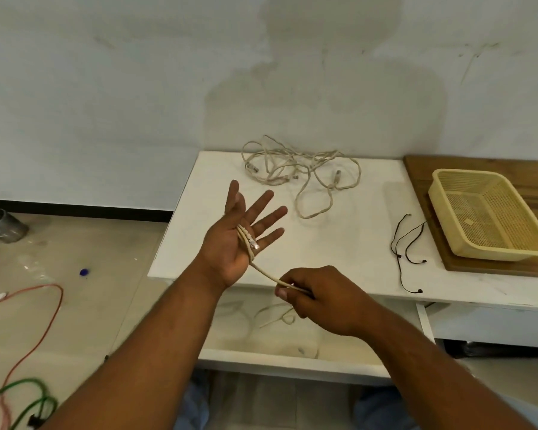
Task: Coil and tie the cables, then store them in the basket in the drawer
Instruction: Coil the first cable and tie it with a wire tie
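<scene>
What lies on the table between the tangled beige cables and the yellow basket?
In the head view, only thin black ties lie near the basket; from the tangled beige cables onward, the table is bare.

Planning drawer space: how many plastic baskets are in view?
1. The yellow perforated plastic basket sits on the brown wooden board at the right, not in the open white drawer.

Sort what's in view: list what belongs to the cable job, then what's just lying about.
For the job: beige cable across the left hand and pinched by the right hand; tangled cables; black ties; basket; open drawer.

Lying about: floor wires, metal can, wooden board.
</scene>
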